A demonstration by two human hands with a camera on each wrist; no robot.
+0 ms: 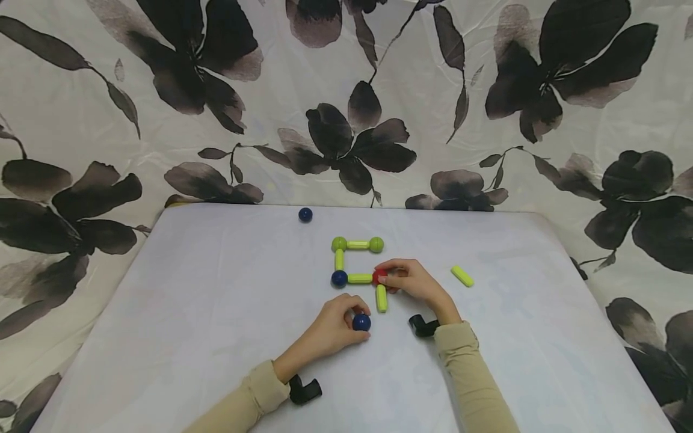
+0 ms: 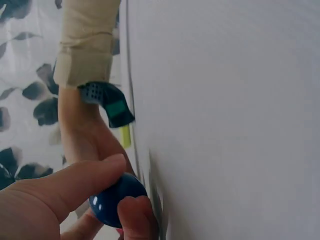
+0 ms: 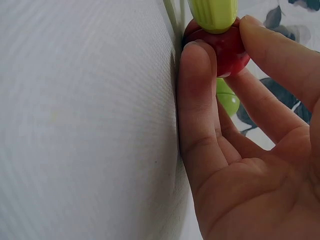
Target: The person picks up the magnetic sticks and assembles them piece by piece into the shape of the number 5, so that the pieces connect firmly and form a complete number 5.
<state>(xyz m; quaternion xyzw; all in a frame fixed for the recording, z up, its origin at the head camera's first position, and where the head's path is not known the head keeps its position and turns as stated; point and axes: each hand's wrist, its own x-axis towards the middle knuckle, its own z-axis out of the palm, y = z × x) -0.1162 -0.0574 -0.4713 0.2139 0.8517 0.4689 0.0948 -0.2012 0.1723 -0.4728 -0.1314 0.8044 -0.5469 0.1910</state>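
Observation:
My left hand (image 1: 337, 323) pinches a dark blue ball (image 1: 361, 322) between thumb and fingers, a little below the joined pieces. In the left wrist view the same glossy blue ball (image 2: 116, 199) sits between the fingertips. My right hand (image 1: 412, 280) grips a red ball (image 1: 378, 276), partly covered by its fingers. One green stick (image 1: 360, 278) runs from the red ball left to another blue ball (image 1: 339, 278). A second green stick (image 1: 381, 299) points from the red ball toward me. Above, a green stick (image 1: 339, 260) joins a green ball (image 1: 338, 243), then another stick (image 1: 357, 245) and green ball (image 1: 376, 244).
A loose green stick (image 1: 462, 276) lies to the right of my right hand. Far back, near the table's rear edge, rests a lone blue ball (image 1: 305, 214). Black wrist cameras (image 1: 305, 390) sit by both sleeves. Behind the white table (image 1: 227, 288) hangs a floral cloth (image 1: 444, 120).

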